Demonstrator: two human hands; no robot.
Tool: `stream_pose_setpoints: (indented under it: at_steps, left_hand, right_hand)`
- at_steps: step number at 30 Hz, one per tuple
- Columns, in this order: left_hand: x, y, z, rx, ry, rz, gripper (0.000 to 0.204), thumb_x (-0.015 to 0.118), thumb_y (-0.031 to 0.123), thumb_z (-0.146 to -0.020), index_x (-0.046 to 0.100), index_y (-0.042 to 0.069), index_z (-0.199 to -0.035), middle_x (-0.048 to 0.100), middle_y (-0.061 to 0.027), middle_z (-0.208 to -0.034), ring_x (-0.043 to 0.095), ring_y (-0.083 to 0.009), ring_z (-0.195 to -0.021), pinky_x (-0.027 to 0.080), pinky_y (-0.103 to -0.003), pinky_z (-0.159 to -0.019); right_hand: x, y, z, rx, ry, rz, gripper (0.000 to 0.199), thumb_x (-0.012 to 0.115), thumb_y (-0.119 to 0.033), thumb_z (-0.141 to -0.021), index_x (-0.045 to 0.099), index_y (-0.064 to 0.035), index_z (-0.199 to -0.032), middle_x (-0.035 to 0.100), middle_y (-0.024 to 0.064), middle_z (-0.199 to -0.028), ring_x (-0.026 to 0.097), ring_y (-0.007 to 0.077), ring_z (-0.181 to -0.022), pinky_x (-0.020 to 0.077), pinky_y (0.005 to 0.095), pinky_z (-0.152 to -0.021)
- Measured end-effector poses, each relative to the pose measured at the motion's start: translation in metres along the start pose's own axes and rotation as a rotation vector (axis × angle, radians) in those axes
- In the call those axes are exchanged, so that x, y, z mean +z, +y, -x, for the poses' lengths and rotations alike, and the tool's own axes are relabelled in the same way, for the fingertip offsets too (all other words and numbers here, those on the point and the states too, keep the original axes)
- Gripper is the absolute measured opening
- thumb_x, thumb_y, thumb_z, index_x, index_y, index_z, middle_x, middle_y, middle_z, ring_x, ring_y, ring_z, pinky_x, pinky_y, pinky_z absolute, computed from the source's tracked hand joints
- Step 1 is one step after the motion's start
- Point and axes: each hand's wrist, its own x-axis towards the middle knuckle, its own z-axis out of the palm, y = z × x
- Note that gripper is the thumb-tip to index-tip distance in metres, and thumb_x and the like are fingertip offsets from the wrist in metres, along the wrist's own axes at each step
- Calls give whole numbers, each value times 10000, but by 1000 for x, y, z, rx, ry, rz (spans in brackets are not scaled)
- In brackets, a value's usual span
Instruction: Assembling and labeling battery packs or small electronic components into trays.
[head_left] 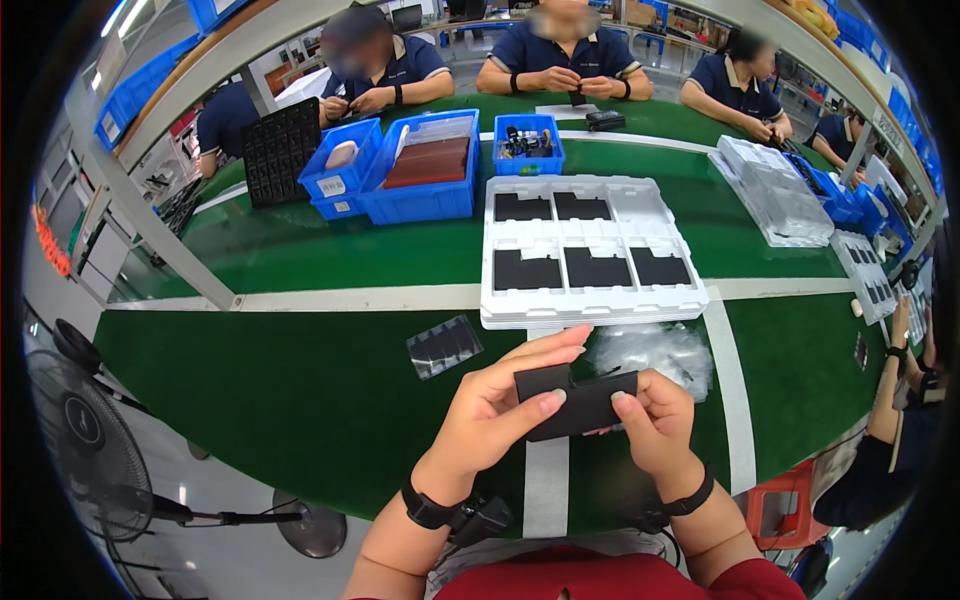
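A flat black L-shaped piece with a notch in its upper edge is held up above the near part of the table. My left hand grips its left end, thumb across the face and fingers stretched out behind. The right end is pinched between the thumb and bent fingers of my right hand. Just beyond my hands stands a white moulded tray, with several similar black pieces lying in its compartments. Crumpled clear plastic film lies behind my right hand. Left of my left hand is a clear sheet with dark strips.
Blue bins stand at the far left, one with brown sheets, beside a smaller blue bin of small parts. White trays are stacked at the far right. Several co-workers sit around the green table. A fan stands left.
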Motion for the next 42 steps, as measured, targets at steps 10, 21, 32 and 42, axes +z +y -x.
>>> stream_pose_setpoints:
  at_steps: [10, 21, 32, 42]
  left_hand:
    - [-14, -26, 6, -200, 225, -285, 202, 608, 122, -855, 599, -18, -1002, 642, -97, -1024, 580, -126, -940, 444, -277, -846]
    - [-13, -67, 16, -394, -96, -547, 150, 602, 168, -853, 626, 23, -879, 646, -60, -791, 592, -123, -731, 453, -250, -672]
    - [-22, -72, 18, -181, -249, -715, 128, 618, 179, -824, 626, 52, -829, 629, -69, -759, 578, -220, -689, 438, -310, -626]
    - [-21, -74, 15, -171, -267, -711, 127, 606, 183, -830, 633, 60, -844, 627, -62, -756, 574, -221, -682, 438, -310, -634]
  right_hand:
    - [-7, 4, -20, 134, 113, 34, 132, 610, -83, -849, 591, 43, -884, 644, 100, -731, 633, 135, -597, 482, 207, -512]
    - [-162, 51, -211, 202, 349, 484, 235, 526, -147, -898, 557, 84, -862, 632, 138, -686, 658, 197, -584, 487, 245, -435]
    - [-178, 86, -243, 332, 198, 1064, 307, 570, -247, -838, 649, 49, -809, 655, 174, -735, 647, 259, -641, 505, 359, -621]
    - [-165, 104, -238, -130, -271, 1653, 301, 467, -263, -869, 659, -48, -955, 626, 183, -917, 581, 363, -932, 476, 427, -811]
